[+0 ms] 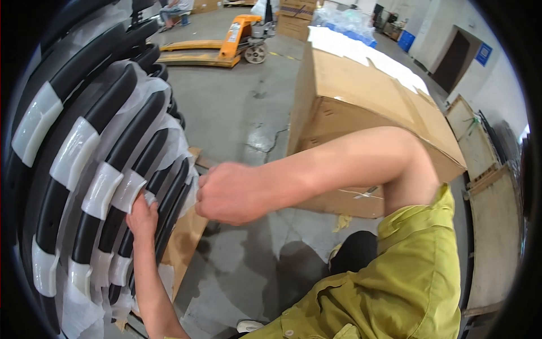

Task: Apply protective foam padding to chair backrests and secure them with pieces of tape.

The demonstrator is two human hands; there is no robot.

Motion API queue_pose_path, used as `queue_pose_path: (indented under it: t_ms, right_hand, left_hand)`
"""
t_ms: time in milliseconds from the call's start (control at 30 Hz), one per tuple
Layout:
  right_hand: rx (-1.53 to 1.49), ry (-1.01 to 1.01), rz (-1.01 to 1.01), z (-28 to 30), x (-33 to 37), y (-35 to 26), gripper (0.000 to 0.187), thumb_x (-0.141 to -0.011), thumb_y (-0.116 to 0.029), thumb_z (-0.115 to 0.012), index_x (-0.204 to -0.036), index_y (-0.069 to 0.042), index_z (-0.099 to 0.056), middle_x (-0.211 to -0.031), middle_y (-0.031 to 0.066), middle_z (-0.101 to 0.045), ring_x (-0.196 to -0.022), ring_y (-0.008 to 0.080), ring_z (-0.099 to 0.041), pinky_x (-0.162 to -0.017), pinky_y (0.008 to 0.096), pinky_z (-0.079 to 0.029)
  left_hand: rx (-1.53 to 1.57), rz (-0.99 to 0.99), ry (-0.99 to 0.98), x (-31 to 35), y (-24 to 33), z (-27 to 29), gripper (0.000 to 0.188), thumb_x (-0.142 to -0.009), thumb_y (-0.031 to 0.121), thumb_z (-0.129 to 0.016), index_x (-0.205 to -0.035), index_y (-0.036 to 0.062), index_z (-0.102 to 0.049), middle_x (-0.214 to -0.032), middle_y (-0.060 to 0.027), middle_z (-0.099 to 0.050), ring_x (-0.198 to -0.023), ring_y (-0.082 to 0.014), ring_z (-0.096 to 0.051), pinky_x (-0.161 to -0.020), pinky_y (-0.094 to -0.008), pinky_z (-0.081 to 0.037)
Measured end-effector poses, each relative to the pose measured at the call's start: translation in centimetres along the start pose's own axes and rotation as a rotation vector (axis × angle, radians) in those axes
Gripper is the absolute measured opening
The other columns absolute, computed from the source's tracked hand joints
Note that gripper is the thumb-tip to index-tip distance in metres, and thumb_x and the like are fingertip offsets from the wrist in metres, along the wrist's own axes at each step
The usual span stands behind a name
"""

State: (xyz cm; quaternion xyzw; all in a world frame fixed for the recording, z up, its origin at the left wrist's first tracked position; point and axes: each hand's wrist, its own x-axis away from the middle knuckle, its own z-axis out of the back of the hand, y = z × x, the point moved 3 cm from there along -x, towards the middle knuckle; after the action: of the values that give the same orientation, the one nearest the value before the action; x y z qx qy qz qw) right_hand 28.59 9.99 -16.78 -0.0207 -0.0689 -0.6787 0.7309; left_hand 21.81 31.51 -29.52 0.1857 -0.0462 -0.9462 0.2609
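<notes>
Several black curved bars (pixel 134 131) stand stacked in a row at my left, with white foam sleeves (pixel 103 190) around them and thin white sheets (pixel 176 133) between them. My left hand (pixel 142 216) is closed at the lower edge of one white foam sleeve (pixel 129 191), its thumb and fingers pinching there. Across from it, my right hand (pixel 231 193) is curled into a fist just right of the nearest bars, close to a hanging white sheet. Its fingertips face away, so whatever they hold is hidden.
A large cardboard box (pixel 372 107) stands on the right, with white sheets on top. Brown cardboard (pixel 186 240) lies under the stack. An orange pallet jack (pixel 228 45) is parked farther off. Wooden panels (pixel 491 226) line the right side, and a seated person (pixel 174 11) shows far back left.
</notes>
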Motion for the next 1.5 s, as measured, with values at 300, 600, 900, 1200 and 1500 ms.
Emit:
queue_pose_path:
  t_ms: [300,600,900,1200,1500]
  right_hand:
    - [0.311,0.490,-1.558,8.7,38.4,24.8,0.028,-0.065,-0.027,-0.057,-0.078,-0.003,-0.062,-0.083,0.0176,-0.059,-0.080,0.0288,-0.057,-0.069,0.0364,-0.046]
    - [0.306,0.350,-2.037,2.7,59.5,27.3,0.038,-0.067,-0.032,-0.059,-0.088,0.000,-0.057,-0.096,0.0190,-0.056,-0.092,0.0310,-0.053,-0.076,0.0381,-0.044]
    - [0.183,0.512,-1.933,-1.2,62.7,33.8,0.053,-0.072,-0.045,-0.054,-0.090,0.004,-0.050,-0.094,0.0235,-0.054,-0.091,0.0351,-0.051,-0.076,0.0397,-0.041]
    - [-0.045,0.605,-1.968,-2.7,64.0,35.5,0.050,-0.057,-0.029,-0.072,-0.090,0.002,-0.050,-0.096,0.0180,-0.055,-0.087,0.0299,-0.054,-0.073,0.0366,-0.043]
    - [-0.648,1.324,-1.614,0.8,61.6,32.1,0.028,-0.067,-0.013,-0.064,-0.093,-0.004,-0.057,-0.081,0.0037,-0.058,-0.072,0.0138,-0.055,-0.064,0.0262,-0.044]
  left_hand:
    - [-0.121,0.164,-0.078,-1.0,3.4,0.3,0.049,-0.065,0.023,-0.066,-0.107,0.0083,-0.044,-0.105,-0.0131,-0.051,-0.097,-0.0313,-0.048,-0.075,-0.0412,-0.041]
    - [-0.197,0.242,-0.001,-0.5,0.8,0.5,0.059,-0.058,0.027,-0.071,-0.107,0.0055,-0.047,-0.105,-0.0149,-0.052,-0.097,-0.0313,-0.048,-0.078,-0.0394,-0.040]
    - [-0.210,0.394,-0.088,-0.4,1.1,-0.1,0.053,-0.059,0.021,-0.071,-0.104,0.0076,-0.046,-0.101,-0.0155,-0.053,-0.094,-0.0336,-0.049,-0.078,-0.0365,-0.041]
    - [-0.309,0.404,-0.121,-2.0,0.8,-2.2,0.058,-0.058,0.020,-0.072,-0.108,0.0085,-0.046,-0.100,-0.0145,-0.053,-0.092,-0.0337,-0.049,-0.080,-0.0370,-0.039]
    - [-0.242,0.371,-0.109,-1.3,1.2,-0.5,0.061,-0.060,0.025,-0.069,-0.113,0.0090,-0.043,-0.108,-0.0145,-0.050,-0.100,-0.0326,-0.047,-0.081,-0.0377,-0.039]
